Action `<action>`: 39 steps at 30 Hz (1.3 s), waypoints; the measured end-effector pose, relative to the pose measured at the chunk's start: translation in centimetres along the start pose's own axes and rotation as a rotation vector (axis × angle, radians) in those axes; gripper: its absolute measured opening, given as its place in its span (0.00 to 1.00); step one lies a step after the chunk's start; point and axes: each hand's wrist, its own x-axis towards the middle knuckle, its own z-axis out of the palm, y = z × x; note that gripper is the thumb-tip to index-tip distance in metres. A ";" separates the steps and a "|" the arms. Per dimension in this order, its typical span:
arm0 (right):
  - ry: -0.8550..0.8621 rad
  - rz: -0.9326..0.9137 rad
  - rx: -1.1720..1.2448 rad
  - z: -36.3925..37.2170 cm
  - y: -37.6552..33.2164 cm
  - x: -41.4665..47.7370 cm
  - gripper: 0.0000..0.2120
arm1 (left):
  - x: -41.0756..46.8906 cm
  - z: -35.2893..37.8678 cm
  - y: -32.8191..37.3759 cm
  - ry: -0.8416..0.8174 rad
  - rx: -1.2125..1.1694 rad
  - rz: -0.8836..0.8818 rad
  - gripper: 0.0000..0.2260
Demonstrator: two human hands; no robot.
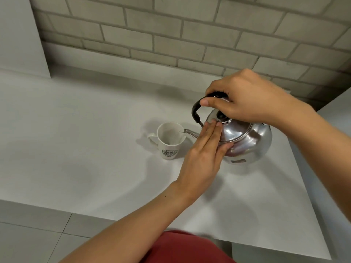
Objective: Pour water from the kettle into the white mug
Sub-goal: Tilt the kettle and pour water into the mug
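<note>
Pouring into the mug, lid steadied.

The right hand was clamped on the kettle handle; the left hand lay flat and open on its lid. The spout reached over the white mug on the table; tilting slowly would avoid splashing.

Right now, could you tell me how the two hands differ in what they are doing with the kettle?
The right hand is closed around the black handle; the left hand lies flat, fingers straight, against the lid. The right hand is above the kettle, the left beside it. Both touch it.

silver kettle, white mug, black handle
</note>
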 end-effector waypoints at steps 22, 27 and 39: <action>-0.098 -0.067 -0.206 -2.3 -2.8 1.1 0.21 | 0.1 1.1 0.6 0.119 -0.223 -0.009 0.24; -0.137 -0.041 -0.232 -2.6 -3.1 1.3 0.21 | 0.3 1.2 0.8 0.134 -0.243 0.004 0.24; -0.186 0.002 -0.250 -3.0 -3.4 1.6 0.21 | 0.3 1.3 0.6 0.149 -0.293 0.018 0.24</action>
